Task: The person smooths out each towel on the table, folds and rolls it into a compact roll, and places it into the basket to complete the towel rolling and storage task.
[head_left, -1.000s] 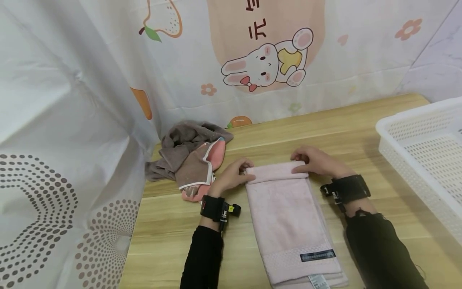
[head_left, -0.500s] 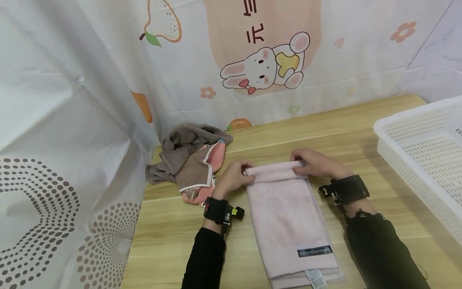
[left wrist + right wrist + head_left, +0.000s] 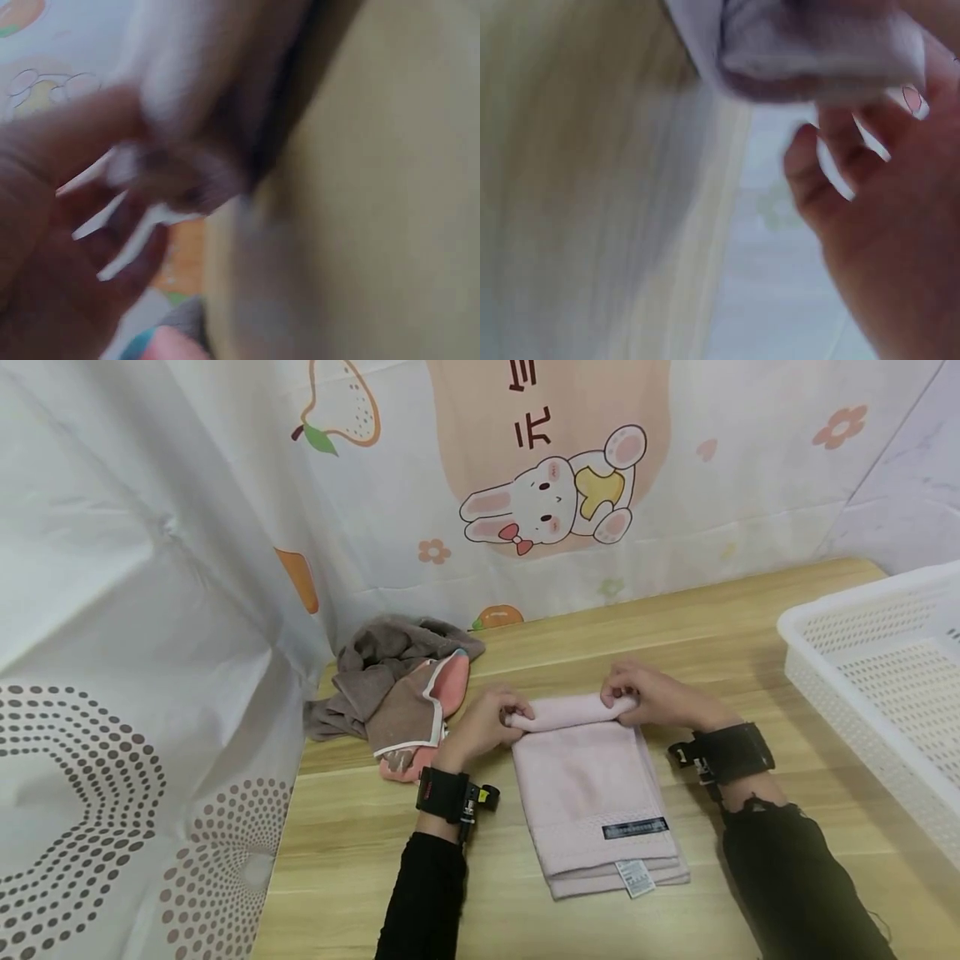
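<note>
A pale pink towel [image 3: 585, 777] lies flat in layers on the table, its far end turned over into a thick roll. My left hand [image 3: 491, 718] grips the roll's left end with curled fingers and thumb. At the opposite end, my right hand [image 3: 648, 693] pinches the roll the same way. In the blurred left wrist view the roll's end [image 3: 195, 172] sits under the thumb. The right wrist view shows the rolled towel edge [image 3: 817, 67] above curled fingers. A dark label strip [image 3: 634, 828] and a white care tag [image 3: 635, 877] show at the near end.
A crumpled grey-brown cloth [image 3: 382, 660] with pink parts and white trim lies left of the towel, near the back curtain [image 3: 360, 527]. On the right stands a white perforated plastic basket [image 3: 832, 685]. The wooden table [image 3: 337, 877] ends at the curtain.
Both hands have rolled the far end of the towel further over. Its near edge, with the label and care tag, has drawn away from me toward the hands.
</note>
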Demonstrator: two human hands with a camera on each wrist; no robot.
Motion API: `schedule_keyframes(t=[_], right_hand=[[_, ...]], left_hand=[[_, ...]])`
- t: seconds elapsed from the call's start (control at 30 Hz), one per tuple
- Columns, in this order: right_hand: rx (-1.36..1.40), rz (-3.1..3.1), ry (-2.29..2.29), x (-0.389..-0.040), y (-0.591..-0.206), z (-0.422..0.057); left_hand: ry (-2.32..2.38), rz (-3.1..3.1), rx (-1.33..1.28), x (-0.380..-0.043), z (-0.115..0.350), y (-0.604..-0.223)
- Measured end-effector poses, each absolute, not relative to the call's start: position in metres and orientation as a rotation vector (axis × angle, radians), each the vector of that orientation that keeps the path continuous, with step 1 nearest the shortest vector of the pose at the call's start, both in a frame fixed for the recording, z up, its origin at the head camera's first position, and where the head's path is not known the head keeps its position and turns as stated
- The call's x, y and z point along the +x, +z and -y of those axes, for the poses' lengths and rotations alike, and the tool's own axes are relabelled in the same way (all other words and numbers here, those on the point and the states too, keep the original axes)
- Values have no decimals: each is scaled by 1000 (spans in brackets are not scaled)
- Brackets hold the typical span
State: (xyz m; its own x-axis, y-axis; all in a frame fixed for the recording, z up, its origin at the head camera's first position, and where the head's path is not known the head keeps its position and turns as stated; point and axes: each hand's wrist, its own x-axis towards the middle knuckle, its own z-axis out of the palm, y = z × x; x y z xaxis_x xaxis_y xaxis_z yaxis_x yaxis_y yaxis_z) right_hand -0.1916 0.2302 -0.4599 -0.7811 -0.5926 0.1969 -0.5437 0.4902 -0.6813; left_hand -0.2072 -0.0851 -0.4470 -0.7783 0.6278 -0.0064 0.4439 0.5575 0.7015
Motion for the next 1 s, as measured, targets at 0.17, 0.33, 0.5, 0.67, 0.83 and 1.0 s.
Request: schedule_keyframes(t=[0.17,0.33,0.5,0.67,0.83,1.0], right_hand=[[-956,-2539,-1209,-189,-452,-232],[-644,-2764,-1030,-187,-449,-207],[-417,-2858,-891,-183,-451,-190],[-389,-2752,-990,-185,-448,-205],[-502,-2678,-1072,-188,-450,-226],[-696,-2653,-993,-188,-453,-232]], left_hand=[[956,-2469,927,-205,85,-436],[829,-2678,832,-200,69,-439],[836,-2796,684,-199,60,-447],[968,-2740,611,-203,70,-450],[1050,-2595,587,-207,86,-453],[1004,-2548,648,-209,91,-455]])
